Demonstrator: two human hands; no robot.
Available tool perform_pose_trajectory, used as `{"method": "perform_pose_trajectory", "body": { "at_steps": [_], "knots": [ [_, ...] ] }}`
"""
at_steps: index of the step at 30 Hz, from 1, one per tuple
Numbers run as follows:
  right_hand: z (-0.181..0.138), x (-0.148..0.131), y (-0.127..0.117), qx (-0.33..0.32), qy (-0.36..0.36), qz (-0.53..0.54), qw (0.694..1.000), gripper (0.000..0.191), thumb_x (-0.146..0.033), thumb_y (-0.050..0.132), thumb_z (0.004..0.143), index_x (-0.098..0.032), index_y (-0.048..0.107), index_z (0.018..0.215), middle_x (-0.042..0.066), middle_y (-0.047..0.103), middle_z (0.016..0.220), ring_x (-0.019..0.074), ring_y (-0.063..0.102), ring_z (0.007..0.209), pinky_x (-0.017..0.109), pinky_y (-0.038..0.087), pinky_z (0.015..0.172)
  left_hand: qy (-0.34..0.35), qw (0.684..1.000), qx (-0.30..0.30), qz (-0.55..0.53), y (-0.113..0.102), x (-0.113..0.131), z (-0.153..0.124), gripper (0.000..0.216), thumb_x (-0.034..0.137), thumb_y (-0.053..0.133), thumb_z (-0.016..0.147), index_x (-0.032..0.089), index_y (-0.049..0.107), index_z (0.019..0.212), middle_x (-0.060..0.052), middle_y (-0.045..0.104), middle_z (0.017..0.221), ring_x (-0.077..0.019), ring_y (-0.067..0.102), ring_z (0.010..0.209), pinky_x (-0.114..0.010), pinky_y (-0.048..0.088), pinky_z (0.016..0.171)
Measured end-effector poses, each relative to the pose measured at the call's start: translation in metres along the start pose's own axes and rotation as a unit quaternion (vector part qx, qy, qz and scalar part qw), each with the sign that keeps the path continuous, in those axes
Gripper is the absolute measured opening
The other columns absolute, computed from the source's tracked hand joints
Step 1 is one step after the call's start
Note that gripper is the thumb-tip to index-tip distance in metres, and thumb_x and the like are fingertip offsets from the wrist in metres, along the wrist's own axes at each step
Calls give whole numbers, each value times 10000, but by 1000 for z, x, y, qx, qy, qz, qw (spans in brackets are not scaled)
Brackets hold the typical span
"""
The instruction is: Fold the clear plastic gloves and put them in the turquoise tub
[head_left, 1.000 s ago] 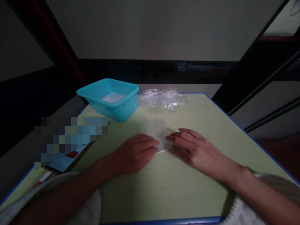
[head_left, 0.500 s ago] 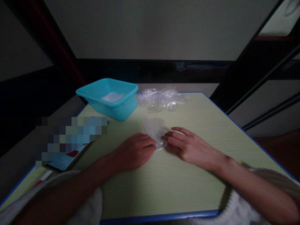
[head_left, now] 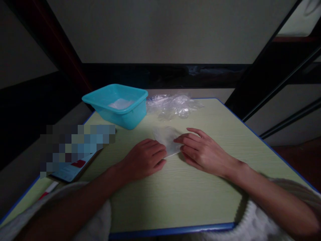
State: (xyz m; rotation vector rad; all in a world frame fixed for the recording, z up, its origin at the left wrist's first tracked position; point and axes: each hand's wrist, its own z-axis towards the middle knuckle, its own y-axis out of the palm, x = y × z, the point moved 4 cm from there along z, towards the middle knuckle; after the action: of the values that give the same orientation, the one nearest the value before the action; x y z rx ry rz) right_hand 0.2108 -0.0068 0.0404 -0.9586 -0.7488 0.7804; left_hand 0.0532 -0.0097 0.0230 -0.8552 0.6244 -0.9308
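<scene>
On the green table, both hands lie flat, fingertips pinning a clear bag.

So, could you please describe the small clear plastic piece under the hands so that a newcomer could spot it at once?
Start at the pale green table with its blue edge and find the turquoise tub at the back. In front of the tub, the left hand and right hand meet on a flat clear plastic piece. Unlike the crumpled clear plastic heap beside the tub, it lies smooth and pressed flat.
</scene>
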Motion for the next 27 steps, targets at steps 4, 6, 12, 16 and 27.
{"method": "perform_pose_trajectory", "body": {
  "at_steps": [4,6,12,16,27],
  "knots": [
    [0,-1,1,8,-1,33,999,161,-225,498,851,-140,619,788,92,667,1034,220,586,937,450,390,966,13,999,17,32,-2,1,2,239,70,440,859,133,618,712,-45,674,749,-167,606,668,-298,487,644],
    [-1,0,3,19,-3,35,999,174,-274,520,852,-137,617,802,94,669,1031,225,589,931,443,407,943,16,999,26,31,-4,1,2,254,61,430,864,128,620,708,-47,674,734,-166,605,655,-296,489,633],
    [-3,8,5,62,12,35,997,183,-200,476,888,-154,612,773,69,690,965,181,607,852,364,448,876,14,996,76,33,-12,1,4,252,62,435,865,128,616,703,-49,689,730,-155,619,636,-279,500,606],
    [-3,10,2,84,8,68,994,174,-233,484,889,-142,610,810,80,689,916,187,611,829,341,479,794,-2,994,107,18,-15,1,4,234,67,449,859,127,614,705,-58,698,733,-149,638,650,-271,516,622],
    [-2,8,-1,107,44,152,982,179,-208,443,915,-134,595,857,86,684,838,174,621,792,318,489,721,-48,988,141,-43,-16,-1,-1,108,114,518,844,141,609,793,-60,709,795,-149,659,692,-270,535,663]
  ]
}}
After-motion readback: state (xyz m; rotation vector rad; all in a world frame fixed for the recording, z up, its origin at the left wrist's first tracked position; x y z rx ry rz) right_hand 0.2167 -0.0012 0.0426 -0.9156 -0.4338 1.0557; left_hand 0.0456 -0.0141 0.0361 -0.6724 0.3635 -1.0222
